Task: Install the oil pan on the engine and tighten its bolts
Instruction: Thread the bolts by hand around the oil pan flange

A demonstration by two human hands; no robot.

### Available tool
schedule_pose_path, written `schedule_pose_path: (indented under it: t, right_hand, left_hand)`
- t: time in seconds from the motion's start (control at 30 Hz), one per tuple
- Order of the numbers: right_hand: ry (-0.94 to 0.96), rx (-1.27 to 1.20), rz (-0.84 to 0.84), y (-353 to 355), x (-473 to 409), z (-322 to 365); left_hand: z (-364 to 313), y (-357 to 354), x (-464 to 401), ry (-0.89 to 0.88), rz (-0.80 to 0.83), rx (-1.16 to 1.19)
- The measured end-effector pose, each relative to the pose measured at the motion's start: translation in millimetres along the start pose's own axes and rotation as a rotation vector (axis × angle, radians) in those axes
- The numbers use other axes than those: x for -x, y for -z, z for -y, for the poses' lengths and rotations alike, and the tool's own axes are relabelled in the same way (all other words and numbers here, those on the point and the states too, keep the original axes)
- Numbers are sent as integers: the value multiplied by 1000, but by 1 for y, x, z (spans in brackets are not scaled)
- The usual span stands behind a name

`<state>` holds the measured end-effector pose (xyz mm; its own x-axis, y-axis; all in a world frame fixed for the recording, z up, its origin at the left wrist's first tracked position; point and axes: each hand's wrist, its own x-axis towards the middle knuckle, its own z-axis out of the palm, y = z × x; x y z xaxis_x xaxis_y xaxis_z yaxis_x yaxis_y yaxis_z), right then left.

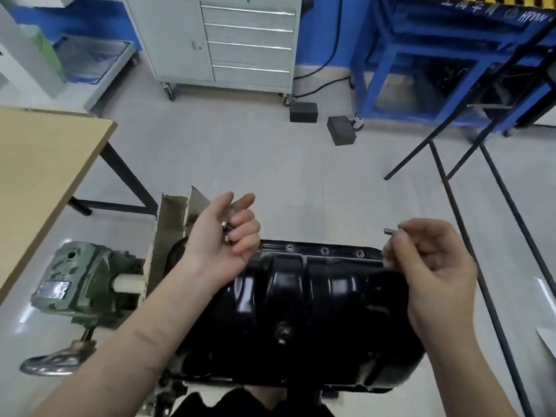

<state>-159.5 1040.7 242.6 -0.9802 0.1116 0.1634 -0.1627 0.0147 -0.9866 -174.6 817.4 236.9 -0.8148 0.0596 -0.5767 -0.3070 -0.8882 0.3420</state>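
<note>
Pretty clearly a workshop or auto training bay: grey rolling tool cabinet with drawers at 12 o'clock, blue steel frame stand at 1-2 o'clock. There's a black oil pan on a mounted engine at 6, and a green gearbox with hand crank at 8.

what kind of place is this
Probably an auto repair workshop or training shop. A black oil pan sits on an engine stand, a grey tool cabinet on casters stands behind, and the left hand holds bolts.
</note>
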Motion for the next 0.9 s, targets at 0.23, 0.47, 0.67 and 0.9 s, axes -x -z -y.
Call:
schedule_pose_path:
  t: [0.23,0.47,0.67,0.9]
  right_hand:
    - [-232,-45,12,3,-16,1]
    - [-285,417,204,37,-73,-30]
    - [-164,920,715,49,-91,-64]
    - [28,1146,987,45,-91,-78]
  left_hand:
    - [-1,-5,-6,63,-117,36]
    - [-1,-9,-17,85,-171,0]
    - [-1,-4,-19,88,-144,-24]
    - [-2,-4,-16,80,-121,-60]
